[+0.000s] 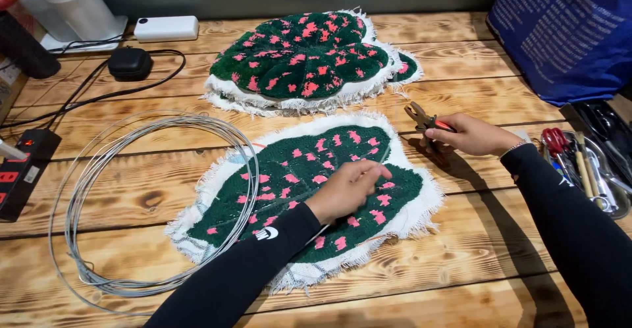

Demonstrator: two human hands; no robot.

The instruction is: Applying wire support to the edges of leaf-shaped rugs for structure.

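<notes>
Left hand: our left hand (347, 190) rests curled on the near leaf rug (309, 193), fingertips pinching at the pile near its midline; whether it grips a thread or wire there, we cannot tell.
Right hand: our right hand (473, 135) is closed around the pliers (424, 122), red-handled, jaws pointing up and left, just off the rug's right edge.
Rug: a green tufted leaf with pink flecks and a frayed white fringe, lying flat in the middle of the wooden surface (461, 262).
Doing it well: we judge it best to keep the left hand pressing the rug flat so it does not slide, and to bring the pliers in low from the right, clear of the fringe, so the tips do not snag the pile.
Wire: a loose wire coil (155, 203) lies to the left, its right arc overlapping the rug's left edge; it could catch if the rug is shifted.
Behind: a stack of rugs (309, 58) of the same kind lies just beyond, near the pliers' tips.
Right side: a tool tray (592, 166) sits close to our right forearm, and a blue bag (566, 31) stands behind it.
Left side: a power strip (23, 170), black cables (99, 94), a black puck (130, 62) and a white box (166, 28) lie well apart from the work.
</notes>
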